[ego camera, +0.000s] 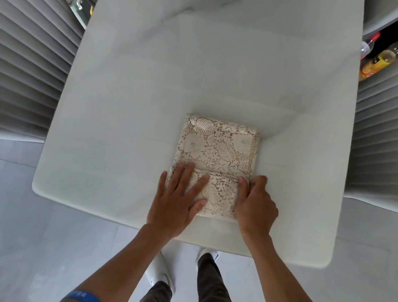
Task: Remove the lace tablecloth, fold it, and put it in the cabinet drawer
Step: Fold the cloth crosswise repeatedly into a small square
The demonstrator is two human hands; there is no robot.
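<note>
The cream lace tablecloth (218, 148) lies folded into a small rectangle on the white marble table (151, 82), near its front edge. A near flap is folded over the lower part of the bundle. My left hand (177, 198) lies flat with fingers spread on the left side of that flap. At the flap's right edge, my right hand (255, 205) has its fingers curled and pinches the cloth. No cabinet drawer is in view.
Ribbed grey chair backs stand along the table's left (21, 58) and right (390, 136) sides. Bottles (385, 55) sit on a dark shelf at the upper right. Pale floor and my feet (161, 266) show below the table's front edge.
</note>
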